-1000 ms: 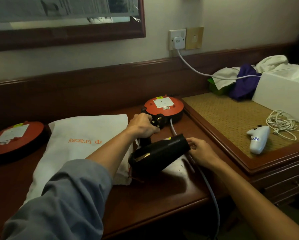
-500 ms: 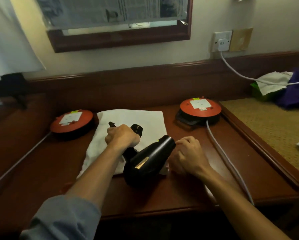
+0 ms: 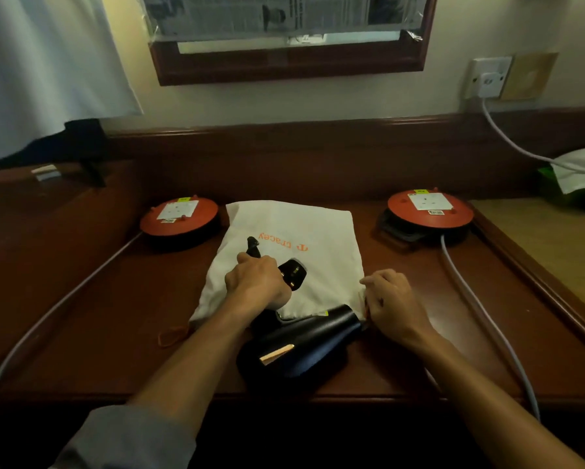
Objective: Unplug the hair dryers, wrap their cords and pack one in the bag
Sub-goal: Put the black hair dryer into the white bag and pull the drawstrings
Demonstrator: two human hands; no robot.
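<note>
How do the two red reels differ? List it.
1. The left reel sits left of the white bag; the right reel sits right of it.
2. The left reel's grey cable runs off to the left; the right reel's cable runs toward the desk's near edge.
3. A dark frame shows beneath the right reel; none shows under the left.
Both lie flat, red-topped, with a white socket and nothing plugged in.

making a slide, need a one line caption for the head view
Left hand grips black hair dryer and plug while right hand pinches the white bag edge.
</note>
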